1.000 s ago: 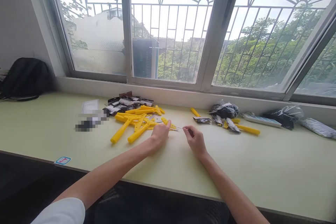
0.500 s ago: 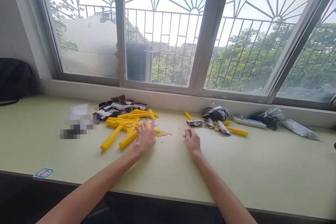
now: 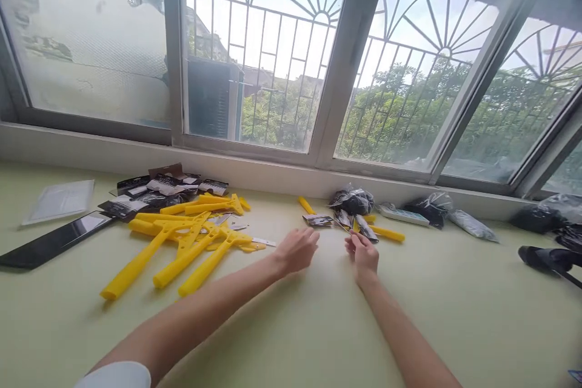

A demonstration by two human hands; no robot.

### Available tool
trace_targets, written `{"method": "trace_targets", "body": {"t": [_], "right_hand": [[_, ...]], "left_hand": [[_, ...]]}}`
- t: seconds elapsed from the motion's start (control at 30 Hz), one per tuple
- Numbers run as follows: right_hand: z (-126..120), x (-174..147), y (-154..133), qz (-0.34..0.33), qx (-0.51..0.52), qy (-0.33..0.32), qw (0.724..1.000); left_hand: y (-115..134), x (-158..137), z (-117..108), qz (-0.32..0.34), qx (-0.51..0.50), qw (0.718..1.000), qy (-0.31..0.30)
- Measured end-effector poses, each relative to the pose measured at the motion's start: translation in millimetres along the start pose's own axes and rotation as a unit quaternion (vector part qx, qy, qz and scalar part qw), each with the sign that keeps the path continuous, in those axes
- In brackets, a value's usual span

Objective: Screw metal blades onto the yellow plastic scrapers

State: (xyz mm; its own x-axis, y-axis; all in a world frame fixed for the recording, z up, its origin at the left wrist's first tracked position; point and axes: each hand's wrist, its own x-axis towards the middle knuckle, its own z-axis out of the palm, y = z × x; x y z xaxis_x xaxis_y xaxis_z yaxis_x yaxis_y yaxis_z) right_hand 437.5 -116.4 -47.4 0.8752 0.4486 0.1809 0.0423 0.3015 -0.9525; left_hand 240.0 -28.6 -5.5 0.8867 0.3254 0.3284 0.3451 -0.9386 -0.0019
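My right hand [image 3: 364, 253] is closed in a pinch around a thin metal rod [image 3: 342, 227], which points up and to the left. To its left, my left hand [image 3: 296, 250] is just above the table with its fingers curled together; whatever is in them is hidden. Several yellow plastic handles with triangular heads [image 3: 200, 248] lie in a heap left of that hand. A flat silver metal strip [image 3: 264, 242] sticks out of the heap toward the left wrist. Small shiny metal pieces [image 3: 234, 225] lie among the yellow heads.
Black printed packets [image 3: 166, 188] are piled behind the heap. A long black strip [image 3: 59, 239] and a clear sheet [image 3: 61, 200] lie far left. Beyond my right hand are packets [image 3: 318, 220], a yellow handle [image 3: 386, 233], black bagged bundles [image 3: 352, 200] and a white power strip [image 3: 402, 215].
My left hand has left the yellow heap and moved right, its fingers now curled. My right hand has shifted right with the metal rod. The view has turned to the right.
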Motion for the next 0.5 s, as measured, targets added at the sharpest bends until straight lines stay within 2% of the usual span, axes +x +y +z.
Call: {"method": "trace_targets", "body": {"t": [0.07, 0.17, 0.27, 0.4, 0.5], "right_hand": [[-35.7, 19.5, -2.9, 0.043, 0.051, -0.011, 0.998], [-63.8, 32.1, -6.3, 0.090, 0.099, -0.022, 0.991], [-63.7, 32.5, -8.5, 0.100, 0.091, -0.034, 0.990], [-47.7, 30.4, -10.0, 0.098, 0.013, -0.107, 0.989], [-39.8, 29.0, -10.6, 0.026, -0.072, -0.089, 0.993]], "left_hand": [[-4.2, 43.3, 8.6, -0.072, -0.013, 0.997, -0.018], [-14.2, 94.2, 19.8, -0.102, -0.031, 0.993, -0.055], [-23.6, 122.1, 28.6, -0.119, -0.051, 0.988, -0.078], [-26.1, 135.0, 34.9, -0.138, -0.108, 0.982, -0.075], [-16.1, 136.7, 36.3, -0.173, -0.173, 0.968, -0.054]]}}
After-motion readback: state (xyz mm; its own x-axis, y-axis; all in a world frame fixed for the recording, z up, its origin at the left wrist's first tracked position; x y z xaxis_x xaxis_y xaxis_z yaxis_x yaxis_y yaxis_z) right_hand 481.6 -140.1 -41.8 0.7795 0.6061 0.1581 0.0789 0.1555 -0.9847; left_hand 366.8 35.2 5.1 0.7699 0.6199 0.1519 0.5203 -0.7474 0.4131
